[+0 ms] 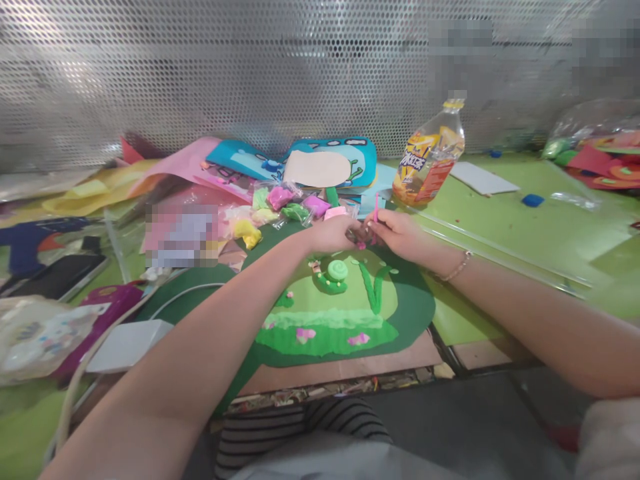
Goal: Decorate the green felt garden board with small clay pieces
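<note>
The right hand (397,233) pinches a thin pink stick (377,203), long axis upright in view; the left hand (331,233) curls just beside, hold unclear; a green snail (337,271) lies wearer-side of both hands' fingers.

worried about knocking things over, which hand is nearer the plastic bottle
Right. The right hand is just in front of the plastic bottle, on the wearer's side; the left hand is farther off, to its front left.

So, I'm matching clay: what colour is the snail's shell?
Pale green shell, best in the head view.
</note>
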{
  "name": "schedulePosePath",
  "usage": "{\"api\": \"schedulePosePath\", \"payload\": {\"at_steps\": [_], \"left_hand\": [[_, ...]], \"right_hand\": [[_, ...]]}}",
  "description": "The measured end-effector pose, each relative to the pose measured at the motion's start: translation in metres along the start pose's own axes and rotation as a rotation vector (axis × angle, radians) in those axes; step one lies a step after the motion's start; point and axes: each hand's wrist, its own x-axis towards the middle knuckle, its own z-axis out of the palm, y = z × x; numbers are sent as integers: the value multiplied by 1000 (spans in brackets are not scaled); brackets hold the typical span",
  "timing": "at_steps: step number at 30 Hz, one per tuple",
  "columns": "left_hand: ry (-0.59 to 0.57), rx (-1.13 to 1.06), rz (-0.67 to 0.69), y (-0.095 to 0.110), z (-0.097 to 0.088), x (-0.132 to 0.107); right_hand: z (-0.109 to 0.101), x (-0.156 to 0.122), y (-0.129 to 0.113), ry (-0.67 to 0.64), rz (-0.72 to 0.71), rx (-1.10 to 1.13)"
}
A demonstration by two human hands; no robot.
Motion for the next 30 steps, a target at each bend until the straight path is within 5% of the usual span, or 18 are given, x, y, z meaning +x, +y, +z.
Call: {"api": "schedulePosePath", "payload": {"at_steps": [30], "left_hand": [[15, -31, 47, -7, 4, 3]], "right_hand": [[2, -2, -7, 6, -30, -55]]}}
